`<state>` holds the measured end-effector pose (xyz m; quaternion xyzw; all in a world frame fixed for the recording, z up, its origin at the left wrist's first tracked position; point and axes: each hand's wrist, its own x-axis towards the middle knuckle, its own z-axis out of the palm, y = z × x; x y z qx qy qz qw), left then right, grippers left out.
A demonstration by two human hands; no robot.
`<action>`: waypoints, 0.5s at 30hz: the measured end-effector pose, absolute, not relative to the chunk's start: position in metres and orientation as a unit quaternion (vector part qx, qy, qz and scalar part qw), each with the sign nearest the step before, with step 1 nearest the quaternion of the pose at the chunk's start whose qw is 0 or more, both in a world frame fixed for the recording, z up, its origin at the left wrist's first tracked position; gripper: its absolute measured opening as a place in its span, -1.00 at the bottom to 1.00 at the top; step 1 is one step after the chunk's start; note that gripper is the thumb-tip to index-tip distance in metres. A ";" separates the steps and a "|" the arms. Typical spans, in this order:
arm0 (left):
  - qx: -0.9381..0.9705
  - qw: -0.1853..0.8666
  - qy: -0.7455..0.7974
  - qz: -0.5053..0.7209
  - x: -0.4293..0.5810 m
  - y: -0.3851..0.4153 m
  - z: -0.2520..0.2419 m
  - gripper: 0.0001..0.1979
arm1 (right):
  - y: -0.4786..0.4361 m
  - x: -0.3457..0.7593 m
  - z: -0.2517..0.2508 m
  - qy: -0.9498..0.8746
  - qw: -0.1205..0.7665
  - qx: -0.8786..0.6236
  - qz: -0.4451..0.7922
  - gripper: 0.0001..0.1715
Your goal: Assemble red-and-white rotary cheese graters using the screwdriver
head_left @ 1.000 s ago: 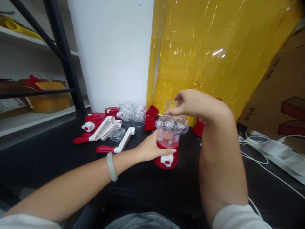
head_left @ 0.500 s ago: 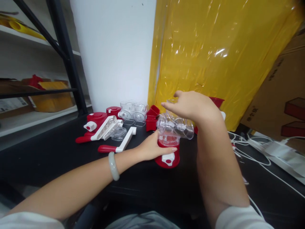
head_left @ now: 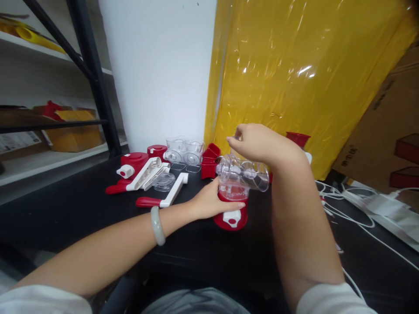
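A rotary grater stands upright in front of me, with a red base (head_left: 241, 219) and a white knob (head_left: 231, 217) on its front. My left hand (head_left: 207, 201) is closed round the left side of this base, thumb lying across the front above the knob. On top sits a clear plastic housing (head_left: 260, 175), its round barrel opening toward the right. My right hand (head_left: 258, 144) grips the upper chute of the housing from above, with the fingers curled and mostly hidden behind the wrist and chute.
Left of the grater lie a white crank handle with a red grip (head_left: 170, 198), more handles (head_left: 144, 174), red bases (head_left: 135, 159) and clear housings (head_left: 186, 148). Red hoppers (head_left: 209, 163) stand behind. White cables (head_left: 347, 205) and a power strip (head_left: 389, 213) lie at right.
My right hand's fingers, stretched out more before, have curled down over the chute. My left hand keeps its hold on the base. The view has shifted slightly.
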<state>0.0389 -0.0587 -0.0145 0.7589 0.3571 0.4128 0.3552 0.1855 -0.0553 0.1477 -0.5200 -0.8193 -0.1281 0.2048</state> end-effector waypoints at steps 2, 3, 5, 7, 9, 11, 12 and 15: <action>0.760 0.354 0.361 0.409 0.039 -0.059 -0.015 -0.27 | -0.056 0.185 0.147 -0.815 0.203 -0.526 -0.131 -0.54; 0.760 0.353 0.363 0.407 0.038 -0.059 -0.015 -0.27 | -0.056 0.185 0.147 -0.813 0.203 -0.530 -0.130 -0.55; 0.761 0.353 0.367 0.403 0.038 -0.059 -0.015 -0.27 | -0.056 0.185 0.147 -0.810 0.205 -0.535 -0.126 -0.57; 0.761 0.353 0.369 0.400 0.037 -0.058 -0.014 -0.27 | -0.055 0.188 0.148 -0.813 0.207 -0.532 -0.118 -0.59; 0.759 0.355 0.369 0.401 0.038 -0.058 -0.014 -0.27 | -0.055 0.191 0.150 -0.824 0.202 -0.519 -0.099 -0.63; 0.761 0.356 0.359 0.407 0.038 -0.057 -0.014 -0.27 | -0.055 0.196 0.153 -0.839 0.192 -0.503 -0.074 -0.64; 0.763 0.355 0.351 0.411 0.038 -0.057 -0.014 -0.28 | -0.055 0.198 0.154 -0.846 0.188 -0.496 -0.063 -0.65; 0.770 0.349 0.334 0.418 0.039 -0.057 -0.014 -0.31 | -0.055 0.200 0.156 -0.854 0.180 -0.486 -0.046 -0.63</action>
